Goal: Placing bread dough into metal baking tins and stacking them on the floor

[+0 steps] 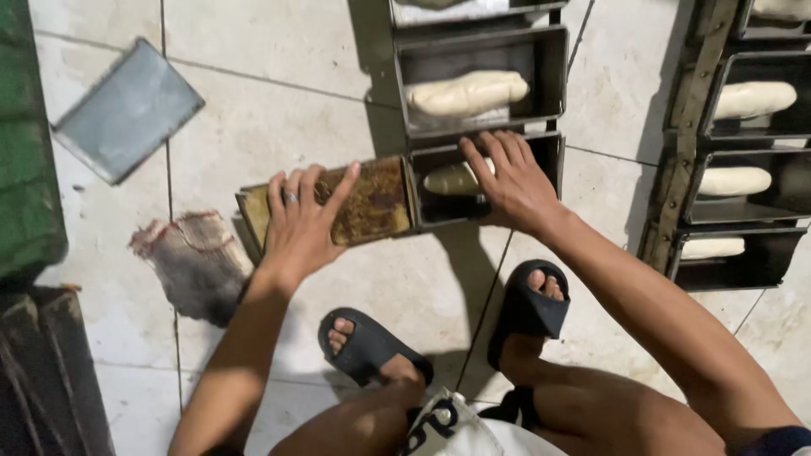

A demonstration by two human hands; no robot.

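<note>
My left hand [302, 218] lies flat, fingers spread, on a rusty brown lid [372, 203] that partly covers a dark metal loaf pan [549, 156] on the tiled floor. A ring sits on one finger. My right hand [511, 181] rests over the uncovered part of that pan, fingers spread across its near rim. A pale dough roll [452, 179] shows inside the pan beside my right hand. Behind it stands another open loaf pan [481, 51] holding a dough roll [467, 91].
Several loaf pans with dough [748, 181] stand in a row at the right. A loose grey metal lid [127, 110] lies at upper left, a dirty rag [194, 262] at left. A green crate [25, 143] borders the left edge. My sandalled feet [448, 329] are below.
</note>
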